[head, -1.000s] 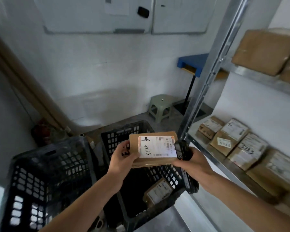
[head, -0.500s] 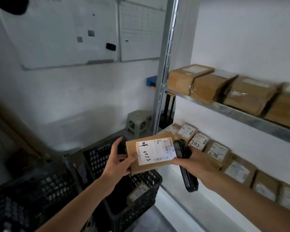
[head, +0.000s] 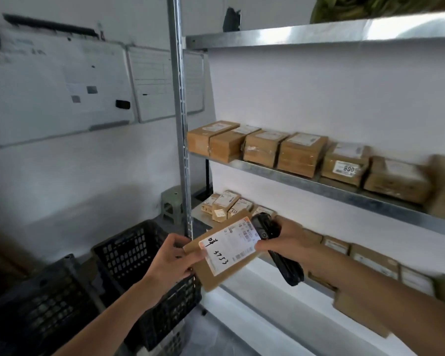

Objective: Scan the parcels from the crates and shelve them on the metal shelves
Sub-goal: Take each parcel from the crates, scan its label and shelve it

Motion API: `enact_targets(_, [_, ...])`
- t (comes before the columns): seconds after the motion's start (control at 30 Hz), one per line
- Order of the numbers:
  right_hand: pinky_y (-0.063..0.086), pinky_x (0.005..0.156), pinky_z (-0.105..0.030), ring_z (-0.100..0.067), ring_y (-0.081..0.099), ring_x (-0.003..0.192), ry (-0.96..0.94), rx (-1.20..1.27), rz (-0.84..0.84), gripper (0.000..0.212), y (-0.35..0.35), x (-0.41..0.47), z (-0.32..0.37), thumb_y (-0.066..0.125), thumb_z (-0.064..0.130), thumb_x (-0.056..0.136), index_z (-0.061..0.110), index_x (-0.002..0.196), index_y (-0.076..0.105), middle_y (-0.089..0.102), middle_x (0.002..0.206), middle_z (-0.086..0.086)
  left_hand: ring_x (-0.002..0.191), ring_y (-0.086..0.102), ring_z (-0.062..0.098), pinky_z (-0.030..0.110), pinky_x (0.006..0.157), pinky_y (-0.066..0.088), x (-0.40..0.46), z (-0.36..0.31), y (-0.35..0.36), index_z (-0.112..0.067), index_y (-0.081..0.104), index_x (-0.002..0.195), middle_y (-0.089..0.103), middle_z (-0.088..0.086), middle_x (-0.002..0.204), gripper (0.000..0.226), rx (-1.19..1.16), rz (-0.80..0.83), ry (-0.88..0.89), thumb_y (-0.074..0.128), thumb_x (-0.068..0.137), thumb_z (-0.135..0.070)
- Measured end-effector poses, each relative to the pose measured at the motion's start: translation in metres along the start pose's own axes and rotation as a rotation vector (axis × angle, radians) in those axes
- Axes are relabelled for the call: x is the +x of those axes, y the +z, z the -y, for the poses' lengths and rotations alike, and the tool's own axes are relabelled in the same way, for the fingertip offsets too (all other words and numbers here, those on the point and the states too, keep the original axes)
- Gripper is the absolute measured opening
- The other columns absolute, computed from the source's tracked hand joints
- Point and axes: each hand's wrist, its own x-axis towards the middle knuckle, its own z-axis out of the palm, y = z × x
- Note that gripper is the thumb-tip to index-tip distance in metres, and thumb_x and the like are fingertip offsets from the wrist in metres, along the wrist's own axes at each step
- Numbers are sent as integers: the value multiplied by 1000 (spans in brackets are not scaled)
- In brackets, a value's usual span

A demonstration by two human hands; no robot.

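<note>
A brown cardboard parcel (head: pixel 224 263) with a white label marked 3753 is held in front of the lower metal shelf (head: pixel 244 276). My left hand (head: pixel 172 260) grips its left edge, thumb on top. My right hand (head: pixel 283 240) holds a black handheld scanner (head: pixel 280 258) against the parcel's right side, its fingertips touching the label. Two black plastic crates (head: pixel 139 255) stand on the floor at the lower left. The middle metal shelf (head: pixel 319 186) carries a row of brown parcels (head: pixel 301 155), and more parcels (head: pixel 224 204) line the lower shelf.
A steel upright post (head: pixel 180 124) stands just left of the shelves. A grey plastic stool (head: pixel 171 201) sits behind it. Whiteboards (head: pixel 62 91) hang on the left wall. The top shelf (head: pixel 319 34) holds something green at the right.
My view has lifted and turned right toward the shelves. The parcel has tilted and moved right, closer to the lower shelf, with both hands still on it and the scanner.
</note>
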Motion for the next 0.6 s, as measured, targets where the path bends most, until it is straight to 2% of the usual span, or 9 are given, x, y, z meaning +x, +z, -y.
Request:
enact_targets(0.1, [62, 82, -38, -15, 73, 85, 18, -37, -17, 60, -23, -34, -11, 85, 41, 49, 26, 105, 71, 77, 94, 2, 88, 76, 20, 42, 80, 63, -26, -10, 21, -9, 55, 106, 78, 6, 94, 39, 13, 41, 3, 83, 79, -12])
enact_targets(0.17, [62, 83, -39, -14, 73, 86, 6, -76, -28, 68, -37, -54, -16, 83, 48, 42, 25, 105, 71, 77, 95, 3, 90, 76, 23, 46, 83, 62, -37, -16, 33, -7, 54, 106, 78, 9, 97, 39, 21, 65, 10, 83, 80, -11])
enact_targets(0.2, [61, 80, -36, -13, 71, 88, -1, -101, -41, 73, -44, -64, -18, 83, 52, 41, 26, 108, 69, 75, 98, 5, 92, 76, 24, 46, 83, 62, -40, -19, 40, -8, 54, 106, 77, 9, 100, 39, 33, 77, 17, 83, 80, -12])
enact_targets(0.27, [52, 72, -23, -7, 65, 92, -31, -201, -79, 77, -57, -84, -22, 88, 58, 47, 29, 114, 63, 70, 105, 12, 94, 75, 24, 42, 79, 63, -46, -27, 54, -11, 55, 108, 76, 8, 102, 39, 62, 103, 37, 83, 80, -15])
enact_targets(0.33, [46, 70, -19, -5, 61, 94, -69, -329, -116, 71, -70, -106, -25, 91, 60, 59, 33, 116, 58, 66, 108, 16, 95, 74, 23, 37, 76, 63, -49, -35, 69, -14, 55, 109, 76, 7, 103, 39, 73, 123, 60, 82, 81, -18])
enact_targets(0.47, [53, 90, -32, -13, 62, 109, -41, -518, -138, 81, -93, -149, -32, 87, 68, 63, 34, 129, 55, 68, 122, 13, 97, 73, 23, 42, 79, 63, -52, -48, 94, -26, 55, 109, 74, 3, 106, 47, 98, 158, 132, 87, 75, -32])
enact_targets(0.53, [54, 91, -34, -14, 63, 108, -6, -611, -145, 82, -104, -170, -35, 84, 72, 63, 36, 131, 54, 69, 121, 12, 96, 73, 22, 40, 77, 63, -57, -53, 108, -30, 55, 109, 74, 1, 105, 44, 113, 179, 164, 85, 78, -34])
enact_targets(0.6, [54, 84, -30, -12, 63, 102, 37, -653, -155, 83, -113, -188, -37, 81, 75, 64, 34, 131, 54, 70, 118, 11, 95, 72, 20, 36, 74, 63, -67, -61, 122, -31, 55, 111, 74, 0, 102, 39, 123, 195, 203, 81, 83, -30])
